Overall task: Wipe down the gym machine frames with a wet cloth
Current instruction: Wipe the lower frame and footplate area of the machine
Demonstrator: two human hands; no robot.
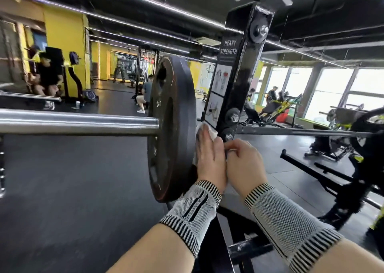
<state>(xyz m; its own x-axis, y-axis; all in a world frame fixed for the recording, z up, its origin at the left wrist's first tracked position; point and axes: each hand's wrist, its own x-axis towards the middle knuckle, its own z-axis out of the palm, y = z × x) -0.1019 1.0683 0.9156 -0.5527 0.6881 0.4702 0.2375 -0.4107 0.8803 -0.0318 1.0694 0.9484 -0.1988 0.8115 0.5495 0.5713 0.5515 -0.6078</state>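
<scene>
A black upright post (241, 73) of the gym machine frame rises in the middle, with a "HEAVY STRENGTH" label and exercise pictures on its face. My left hand (209, 158) presses a white cloth (212, 133) against the post's lower left side, fingers straight. My right hand (244, 164) curls round the post's lower edge and pinches another bit of white cloth (231, 151) just below a bolt (228, 136). Both wrists wear grey knitted bands.
A large black weight plate (172, 127) on a steel bar (76, 122) stands right beside my left hand. Black frame tubes (324, 179) run along the floor to the right. Other machines and several people are farther back, with windows at right.
</scene>
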